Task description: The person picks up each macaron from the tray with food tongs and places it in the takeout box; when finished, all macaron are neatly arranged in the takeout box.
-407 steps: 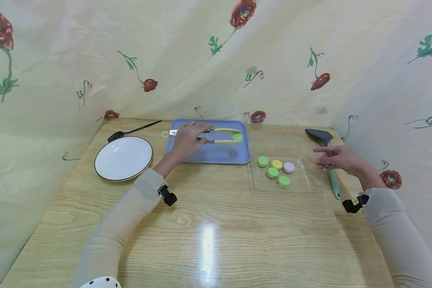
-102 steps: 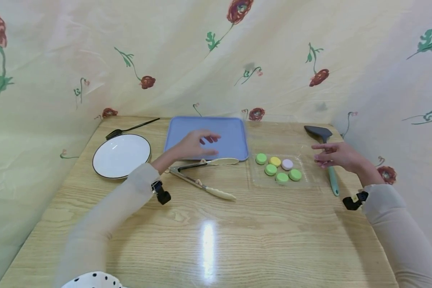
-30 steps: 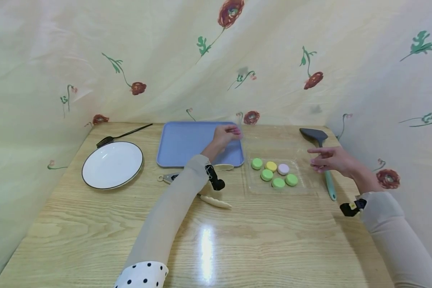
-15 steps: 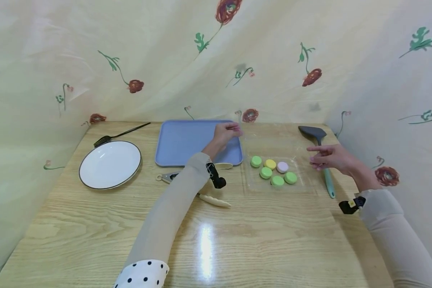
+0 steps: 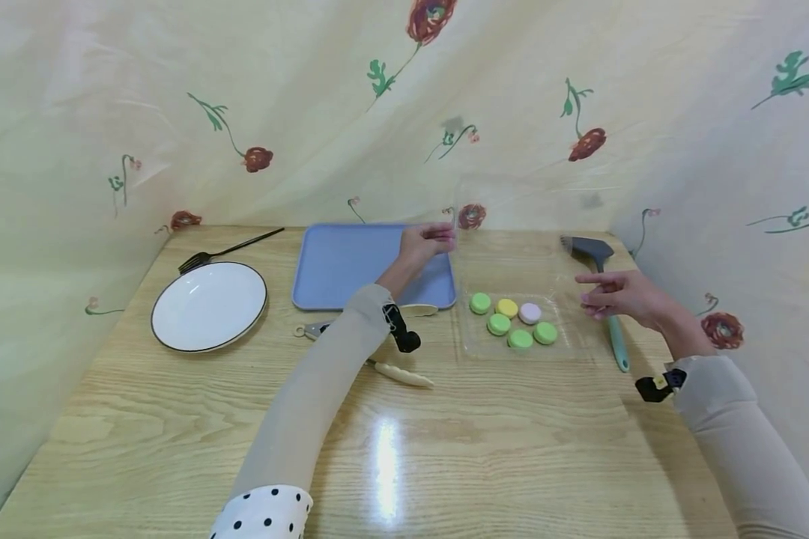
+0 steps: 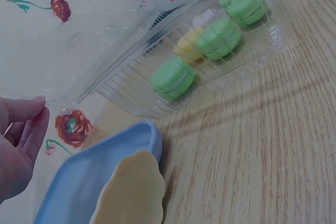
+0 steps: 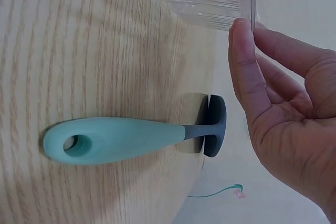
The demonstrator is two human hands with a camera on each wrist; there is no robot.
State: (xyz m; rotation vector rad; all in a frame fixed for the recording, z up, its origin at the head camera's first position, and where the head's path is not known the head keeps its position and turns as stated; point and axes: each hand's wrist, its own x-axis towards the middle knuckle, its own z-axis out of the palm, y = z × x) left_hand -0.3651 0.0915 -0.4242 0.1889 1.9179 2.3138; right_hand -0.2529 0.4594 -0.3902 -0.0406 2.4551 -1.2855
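A clear plastic box (image 5: 479, 340) stands on the table right of centre, with several green macarons (image 5: 499, 324), a yellow macaron (image 5: 506, 308) and a lilac macaron (image 5: 529, 313) inside. Its see-through lid (image 5: 512, 196) tilts up at the back. My left hand (image 5: 419, 248) pinches the lid's left edge between thumb and fingers, plainly seen in the left wrist view. On the other side my right hand (image 5: 623, 296) pinches the box's right rim, as the right wrist view shows. Kitchen tongs (image 5: 404, 376) lie spread on the table, partly hidden under my left forearm.
A blue tray (image 5: 344, 262) lies behind the tongs. To the left are a white dark-rimmed plate (image 5: 209, 307) and a black fork (image 5: 229, 251). A spatula (image 5: 618, 344) with a green handle lies below my right hand. A flowered cloth (image 5: 297, 97) hangs behind the table.
The tongs have gone from my left hand to the table, and the green macaron they held is in the box. My left hand moved right to the lid, which has risen. The right hand stays put.
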